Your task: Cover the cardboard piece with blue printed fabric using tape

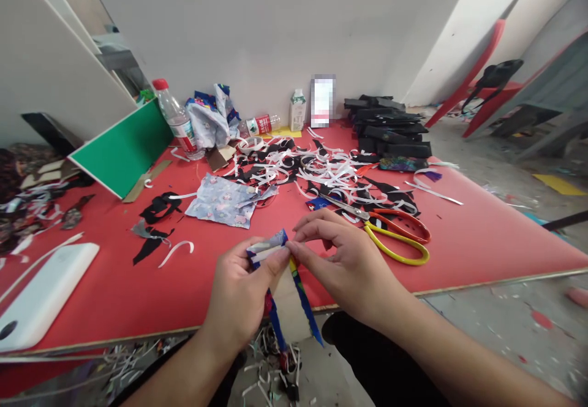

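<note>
My left hand and my right hand meet over the near edge of the red table. Both pinch a narrow blue patterned fabric strip with a white backing. The left fingers are closed on its left part, and the right thumb and fingers pinch its right end. Two tails of the strip hang down below the table edge. Red and yellow handled scissors lie on the table just right of my right hand.
White paper strips and black scraps litter the table's middle. A light printed cloth lies ahead. A stack of black pieces, bottles, a carton, a green board and a white device surround them. Scraps cover the floor below.
</note>
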`<state>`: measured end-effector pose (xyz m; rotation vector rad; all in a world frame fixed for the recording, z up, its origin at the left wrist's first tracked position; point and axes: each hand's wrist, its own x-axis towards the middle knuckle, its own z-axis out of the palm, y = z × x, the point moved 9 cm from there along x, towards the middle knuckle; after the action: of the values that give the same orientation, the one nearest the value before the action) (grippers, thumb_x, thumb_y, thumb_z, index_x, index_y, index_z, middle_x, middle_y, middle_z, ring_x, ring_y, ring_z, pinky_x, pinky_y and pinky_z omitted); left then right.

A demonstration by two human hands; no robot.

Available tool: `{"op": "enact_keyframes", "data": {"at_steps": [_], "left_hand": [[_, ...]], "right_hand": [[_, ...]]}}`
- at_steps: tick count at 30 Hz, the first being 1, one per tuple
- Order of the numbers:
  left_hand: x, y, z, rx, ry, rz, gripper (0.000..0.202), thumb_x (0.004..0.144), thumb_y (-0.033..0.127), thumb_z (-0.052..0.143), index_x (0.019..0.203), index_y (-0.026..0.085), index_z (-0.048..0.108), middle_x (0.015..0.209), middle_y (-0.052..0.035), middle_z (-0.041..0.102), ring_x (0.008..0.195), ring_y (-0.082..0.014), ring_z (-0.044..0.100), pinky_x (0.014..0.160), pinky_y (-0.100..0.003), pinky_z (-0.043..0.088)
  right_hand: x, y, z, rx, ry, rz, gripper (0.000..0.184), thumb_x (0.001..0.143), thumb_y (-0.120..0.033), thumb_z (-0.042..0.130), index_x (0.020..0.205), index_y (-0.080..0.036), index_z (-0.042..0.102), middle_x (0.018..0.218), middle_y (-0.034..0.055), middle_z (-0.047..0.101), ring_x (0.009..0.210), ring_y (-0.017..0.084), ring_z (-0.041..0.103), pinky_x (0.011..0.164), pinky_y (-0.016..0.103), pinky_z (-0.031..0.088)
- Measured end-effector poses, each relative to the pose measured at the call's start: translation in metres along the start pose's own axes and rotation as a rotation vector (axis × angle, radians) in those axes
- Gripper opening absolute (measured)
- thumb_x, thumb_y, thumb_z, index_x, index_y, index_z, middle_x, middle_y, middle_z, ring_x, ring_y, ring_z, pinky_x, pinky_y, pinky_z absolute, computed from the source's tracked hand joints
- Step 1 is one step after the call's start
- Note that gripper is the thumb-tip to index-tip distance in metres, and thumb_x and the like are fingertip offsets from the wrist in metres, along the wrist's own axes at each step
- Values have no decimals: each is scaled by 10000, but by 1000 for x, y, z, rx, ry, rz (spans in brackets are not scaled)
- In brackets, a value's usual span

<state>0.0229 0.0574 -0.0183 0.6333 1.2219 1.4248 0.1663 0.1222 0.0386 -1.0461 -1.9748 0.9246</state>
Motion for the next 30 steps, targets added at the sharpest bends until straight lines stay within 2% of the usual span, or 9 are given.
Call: {"op": "enact_keyframes", "data": {"at_steps": [6,12,17,19,21,23,26,30], "left_hand": [[-1,3,1,-20,-6,-8,203,796,320,901,858,168,783,787,-13,750,677,-110,667,615,-191,538],[-1,3,-4,89,-14,5,236,802,366,894,867,173,776,767,-5,728,662,-109,632,623,-205,525],[0,10,4,254,-173,-17,269,866,420,825,825,157,786,739,-13,696,629,-101,567,575,-200,456],[0,15,5,324,-196,-6,264,870,401,818,793,150,784,691,0,657,595,-87,518,543,-190,412],[-1,19,5,343,-179,24,258,859,384,826,768,147,780,657,6,638,576,-82,499,524,-187,391],[-2,17,5,302,-153,25,264,846,391,837,773,143,782,659,-7,664,584,-97,542,537,-195,424],[-2,7,3,180,-99,-44,271,802,397,871,835,140,795,704,-34,724,628,-138,641,605,-234,517],[-1,-2,2,39,-41,-116,295,735,376,914,825,131,775,723,-45,745,606,-135,659,602,-237,541]], "right_hand": [[-4,-12,-8,-54,-30,-119,73,962,-318,742,967,-261,788,1023,20,684,881,176,706,775,341,539],[-8,-24,-9,-68,-61,-255,40,970,-266,735,945,-242,755,1037,23,684,918,170,704,822,326,550],[-9,-23,-6,-72,-122,-292,34,989,-234,702,960,-224,714,1074,36,682,939,166,696,827,312,550],[-9,-24,-3,-94,-150,-304,42,1002,-207,673,970,-219,698,1098,45,683,979,173,689,843,312,549],[-10,-27,-2,-126,-146,-339,52,1016,-190,644,989,-212,683,1109,55,683,988,177,683,836,310,548],[-12,-34,-2,-169,-105,-400,65,1026,-186,622,988,-201,672,1093,68,684,958,182,682,803,313,547],[-15,-43,-2,-272,-27,-518,92,1031,-186,606,965,-187,670,1051,88,698,894,205,683,751,337,540],[-20,-51,-1,-371,35,-631,93,1029,-179,616,961,-191,678,1040,88,718,849,208,674,732,351,520]]}}
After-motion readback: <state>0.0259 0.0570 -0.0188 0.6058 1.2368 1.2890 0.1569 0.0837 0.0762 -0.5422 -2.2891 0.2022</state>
